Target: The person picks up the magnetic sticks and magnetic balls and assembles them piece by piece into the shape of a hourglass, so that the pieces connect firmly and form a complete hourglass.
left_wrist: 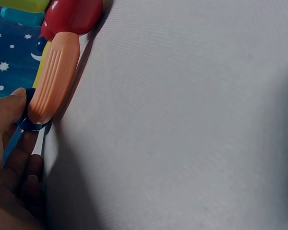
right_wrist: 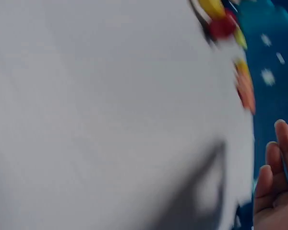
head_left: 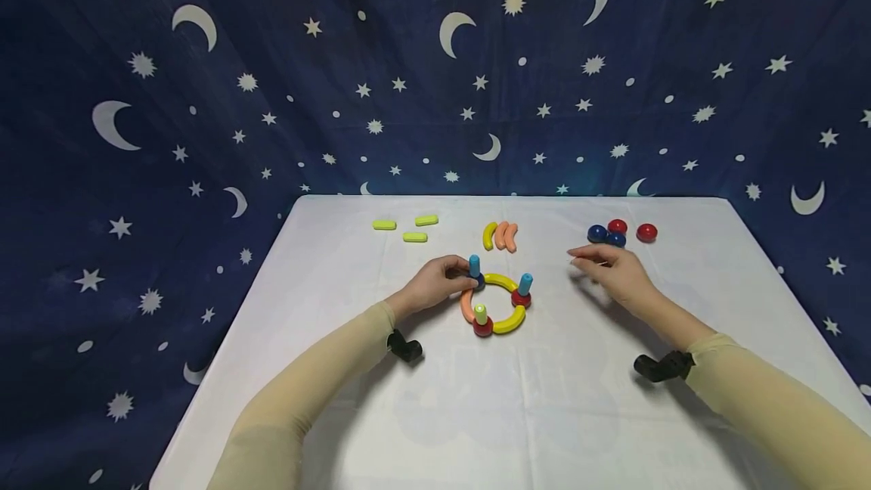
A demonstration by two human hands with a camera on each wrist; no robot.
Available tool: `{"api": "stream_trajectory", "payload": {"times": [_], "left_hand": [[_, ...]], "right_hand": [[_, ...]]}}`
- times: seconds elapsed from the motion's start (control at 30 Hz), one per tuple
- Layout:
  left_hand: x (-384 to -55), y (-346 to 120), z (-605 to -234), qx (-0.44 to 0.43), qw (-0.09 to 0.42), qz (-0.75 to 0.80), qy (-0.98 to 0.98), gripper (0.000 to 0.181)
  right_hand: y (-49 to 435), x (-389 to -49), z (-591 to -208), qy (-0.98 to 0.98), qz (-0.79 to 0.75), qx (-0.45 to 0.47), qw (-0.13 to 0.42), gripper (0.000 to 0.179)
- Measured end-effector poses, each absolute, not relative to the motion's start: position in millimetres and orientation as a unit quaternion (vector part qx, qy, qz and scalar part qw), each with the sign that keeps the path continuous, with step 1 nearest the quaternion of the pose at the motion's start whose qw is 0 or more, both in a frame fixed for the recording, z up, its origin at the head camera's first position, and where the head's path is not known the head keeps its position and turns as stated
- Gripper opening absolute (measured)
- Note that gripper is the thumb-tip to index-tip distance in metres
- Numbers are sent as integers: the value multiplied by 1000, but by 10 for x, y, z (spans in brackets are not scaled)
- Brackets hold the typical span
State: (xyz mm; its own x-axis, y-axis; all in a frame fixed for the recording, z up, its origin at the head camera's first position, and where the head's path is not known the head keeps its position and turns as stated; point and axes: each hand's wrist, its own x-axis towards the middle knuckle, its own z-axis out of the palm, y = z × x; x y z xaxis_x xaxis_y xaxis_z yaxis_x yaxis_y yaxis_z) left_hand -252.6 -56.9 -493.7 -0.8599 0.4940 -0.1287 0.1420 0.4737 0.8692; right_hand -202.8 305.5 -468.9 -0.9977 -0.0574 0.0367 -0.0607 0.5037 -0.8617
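The left hand (head_left: 438,283) pinched a dark blue ball (head_left: 480,283) (a blue stick (head_left: 474,266) rose from it) between ten and eleven o'clock on a ring (head_left: 503,280) of balls and curved pieces on the tabletop (head_left: 469,414). At seven o'clock, a red ball (head_left: 482,328) carried a green stick (head_left: 481,314). Toward three o'clock, the right hand (head_left: 621,278) hung near loose balls (head_left: 617,227), fingers extended and empty.
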Motion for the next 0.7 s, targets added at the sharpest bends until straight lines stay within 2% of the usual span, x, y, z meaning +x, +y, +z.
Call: {"api": "stream_trajectory", "payload": {"times": [0.13, 0.23, 0.3, 0.5, 0.7], "left_hand": [[-2527, -574, -4943, 192, 182, 476, 839, 31], [-2535, -573, -4949, 195, 180, 478, 837, 31], [-2539, -572, -4956, 197, 180, 480, 836, 31], [-2542, -559, -4973, 202, 184, 483, 832, 30], [-2544, -570, -4967, 195, 181, 481, 835, 30]], "right_hand": [[3449, -2133, -4577, -860, 500, -15, 96, 39], [3730, -2221, -4600, -867, 476, -66, 131, 43], [3893, -2270, -4654, -882, 446, -94, 122, 50], [4186, -2364, -4821, -898, 414, -148, 24, 73], [4229, -2468, -4920, -896, 418, -148, 7, 78]]}}
